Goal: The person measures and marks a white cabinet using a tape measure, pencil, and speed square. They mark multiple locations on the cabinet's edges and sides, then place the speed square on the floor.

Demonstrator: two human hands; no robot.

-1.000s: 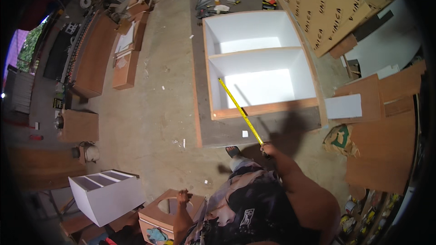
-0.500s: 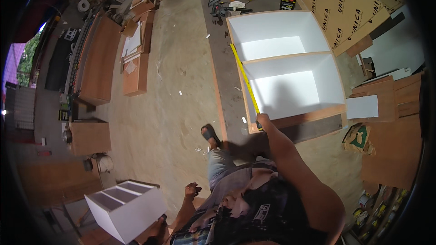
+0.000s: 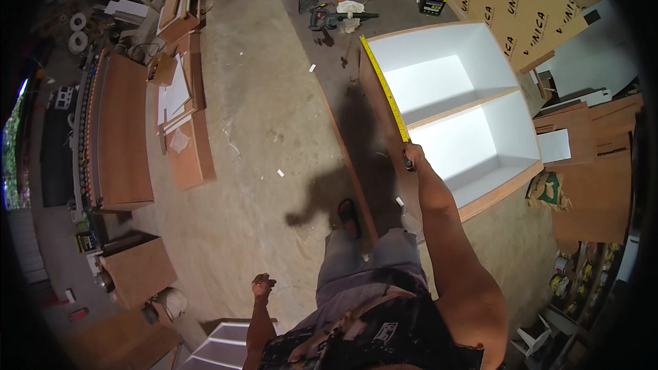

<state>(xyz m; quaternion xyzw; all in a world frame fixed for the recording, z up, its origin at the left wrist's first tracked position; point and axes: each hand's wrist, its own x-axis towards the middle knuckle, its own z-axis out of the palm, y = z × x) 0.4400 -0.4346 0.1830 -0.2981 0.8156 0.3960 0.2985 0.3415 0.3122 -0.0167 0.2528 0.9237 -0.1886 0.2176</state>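
Flat yellow tape measure (image 3: 386, 89) now held by its dk. case in R. grip (image 3: 414, 155), blade run along wood-edged L. rim of white-lined, 2-compartment cabinet (image 3: 466, 107); L. grip (image 3: 262, 286) state can't be told.

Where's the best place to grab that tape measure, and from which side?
Probably by its dark case, coming from the near side, where the person stands. The case is a compact lump at the near end, whereas the yellow blade is a long, thin strip stretching away along the cabinet's left edge.
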